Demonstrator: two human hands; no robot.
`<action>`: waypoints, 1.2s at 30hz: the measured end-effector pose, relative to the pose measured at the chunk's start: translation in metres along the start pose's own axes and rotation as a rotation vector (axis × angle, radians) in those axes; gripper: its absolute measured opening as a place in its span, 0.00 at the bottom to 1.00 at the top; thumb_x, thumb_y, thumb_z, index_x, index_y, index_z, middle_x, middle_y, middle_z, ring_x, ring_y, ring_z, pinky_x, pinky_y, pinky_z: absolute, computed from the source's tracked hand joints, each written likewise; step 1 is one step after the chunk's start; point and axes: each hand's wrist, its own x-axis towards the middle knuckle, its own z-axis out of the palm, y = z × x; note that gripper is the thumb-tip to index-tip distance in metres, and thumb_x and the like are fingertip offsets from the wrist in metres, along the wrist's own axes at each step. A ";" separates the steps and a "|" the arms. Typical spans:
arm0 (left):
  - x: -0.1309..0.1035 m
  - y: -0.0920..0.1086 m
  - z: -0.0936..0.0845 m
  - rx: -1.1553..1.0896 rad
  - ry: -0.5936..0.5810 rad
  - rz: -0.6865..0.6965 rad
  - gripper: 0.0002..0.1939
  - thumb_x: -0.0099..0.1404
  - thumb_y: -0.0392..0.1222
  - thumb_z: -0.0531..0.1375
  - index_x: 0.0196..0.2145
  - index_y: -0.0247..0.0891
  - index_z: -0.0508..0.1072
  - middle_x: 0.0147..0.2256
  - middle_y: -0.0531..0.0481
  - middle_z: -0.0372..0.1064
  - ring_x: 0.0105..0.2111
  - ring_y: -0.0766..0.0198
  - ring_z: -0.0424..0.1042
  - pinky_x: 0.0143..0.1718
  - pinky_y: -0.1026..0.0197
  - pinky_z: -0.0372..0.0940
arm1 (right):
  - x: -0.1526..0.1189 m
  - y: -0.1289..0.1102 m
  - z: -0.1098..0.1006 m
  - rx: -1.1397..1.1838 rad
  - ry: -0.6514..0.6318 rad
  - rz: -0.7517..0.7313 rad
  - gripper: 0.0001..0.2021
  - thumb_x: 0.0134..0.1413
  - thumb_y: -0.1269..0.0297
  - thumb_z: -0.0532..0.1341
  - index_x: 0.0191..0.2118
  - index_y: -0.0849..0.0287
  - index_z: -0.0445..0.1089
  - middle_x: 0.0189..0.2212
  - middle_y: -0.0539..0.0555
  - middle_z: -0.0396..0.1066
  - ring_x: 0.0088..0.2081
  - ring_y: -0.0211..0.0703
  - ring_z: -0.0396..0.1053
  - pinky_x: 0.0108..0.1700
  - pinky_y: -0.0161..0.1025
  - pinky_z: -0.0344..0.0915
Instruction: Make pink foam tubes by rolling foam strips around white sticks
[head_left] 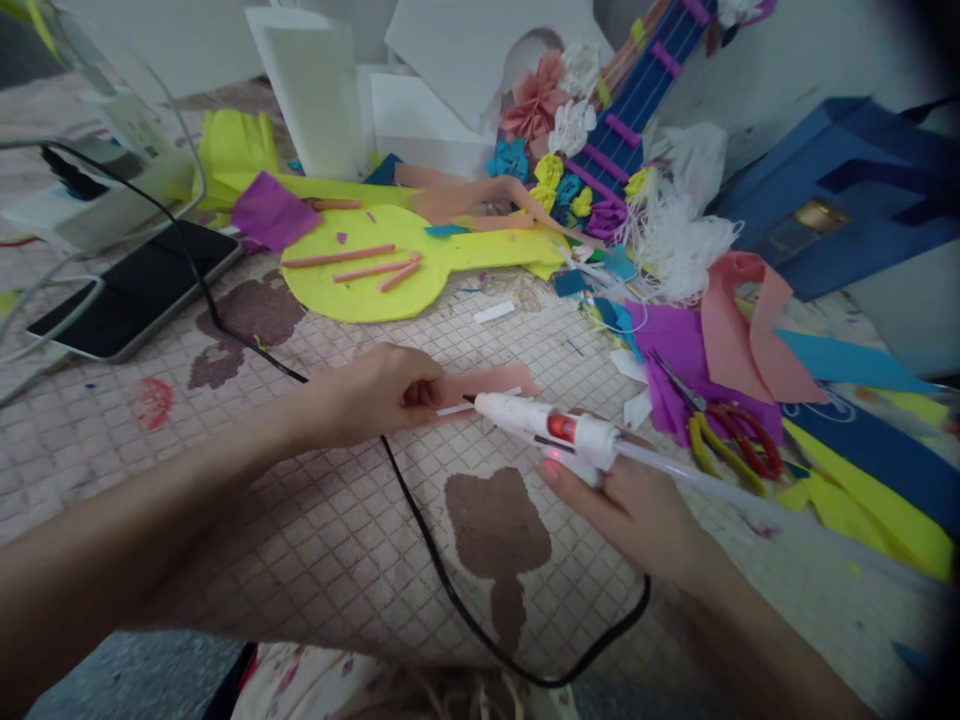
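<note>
My right hand (637, 510) grips a white hot glue gun (551, 428) with a red lit switch, its nozzle pointing left. The nozzle tip touches a small pink paper piece (491, 383) with a thin white strip on it. My left hand (375, 392) pinches the left end of that pink piece against the quilted cloth. The gun's black cord (442, 580) runs under my left hand and loops toward the near edge.
A yellow guitar-shaped cutout (375, 265) with pink strips lies beyond. Scissors with red and yellow handles (720, 430) rest on purple paper at right. A tablet (135, 290) lies at left. Paper flowers (555, 130), a blue paper guitar neck and coloured scraps crowd the back right.
</note>
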 end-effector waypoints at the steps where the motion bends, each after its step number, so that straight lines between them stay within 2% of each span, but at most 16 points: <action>1: 0.000 0.001 0.000 0.009 -0.001 -0.001 0.11 0.59 0.46 0.57 0.26 0.36 0.72 0.23 0.53 0.67 0.22 0.70 0.63 0.24 0.67 0.55 | -0.001 0.003 -0.002 -0.016 0.014 0.022 0.09 0.59 0.57 0.54 0.39 0.56 0.67 0.30 0.53 0.70 0.30 0.44 0.68 0.30 0.38 0.64; 6: 0.003 0.008 0.004 0.015 0.038 0.009 0.06 0.58 0.38 0.56 0.27 0.36 0.72 0.24 0.53 0.68 0.23 0.69 0.63 0.25 0.66 0.54 | -0.005 0.010 -0.012 -0.068 0.102 0.050 0.13 0.59 0.55 0.53 0.42 0.55 0.68 0.33 0.55 0.73 0.33 0.49 0.70 0.33 0.42 0.65; 12: 0.005 0.011 0.013 0.029 0.085 0.020 0.03 0.56 0.35 0.56 0.28 0.36 0.71 0.24 0.53 0.66 0.23 0.69 0.62 0.25 0.66 0.55 | -0.010 0.015 -0.018 -0.066 0.124 0.145 0.14 0.58 0.53 0.53 0.37 0.56 0.69 0.23 0.53 0.71 0.30 0.51 0.70 0.29 0.42 0.63; 17: 0.006 0.010 0.016 0.035 0.085 0.027 0.04 0.57 0.34 0.56 0.28 0.36 0.71 0.24 0.53 0.66 0.23 0.69 0.62 0.26 0.66 0.55 | -0.009 0.014 -0.016 -0.076 0.126 0.111 0.15 0.58 0.53 0.52 0.41 0.56 0.69 0.29 0.54 0.73 0.32 0.50 0.70 0.30 0.42 0.65; 21: 0.006 0.009 0.016 0.036 0.089 0.035 0.07 0.60 0.40 0.56 0.27 0.35 0.70 0.23 0.53 0.65 0.22 0.70 0.62 0.24 0.66 0.53 | -0.007 0.011 -0.011 -0.092 0.086 0.053 0.14 0.59 0.54 0.53 0.37 0.57 0.69 0.28 0.54 0.72 0.29 0.46 0.69 0.30 0.40 0.64; 27: 0.005 0.010 0.016 0.025 0.096 0.029 0.11 0.61 0.44 0.56 0.26 0.35 0.70 0.22 0.54 0.65 0.21 0.71 0.61 0.24 0.67 0.52 | -0.008 0.008 -0.011 -0.065 0.028 0.094 0.12 0.59 0.55 0.54 0.37 0.58 0.67 0.26 0.51 0.69 0.27 0.42 0.66 0.28 0.37 0.63; 32: 0.005 0.010 0.011 -0.006 0.038 -0.015 0.13 0.61 0.46 0.56 0.28 0.34 0.72 0.22 0.53 0.66 0.21 0.70 0.61 0.23 0.67 0.53 | -0.008 0.004 -0.009 -0.037 -0.015 0.041 0.10 0.59 0.56 0.54 0.35 0.57 0.66 0.27 0.50 0.68 0.27 0.40 0.66 0.29 0.36 0.62; 36: 0.006 0.005 0.007 -0.097 -0.017 -0.033 0.08 0.59 0.41 0.57 0.31 0.34 0.73 0.24 0.53 0.68 0.22 0.71 0.64 0.25 0.68 0.56 | -0.003 -0.003 -0.002 0.029 -0.067 -0.006 0.09 0.60 0.59 0.54 0.37 0.58 0.66 0.30 0.51 0.68 0.30 0.39 0.67 0.31 0.35 0.62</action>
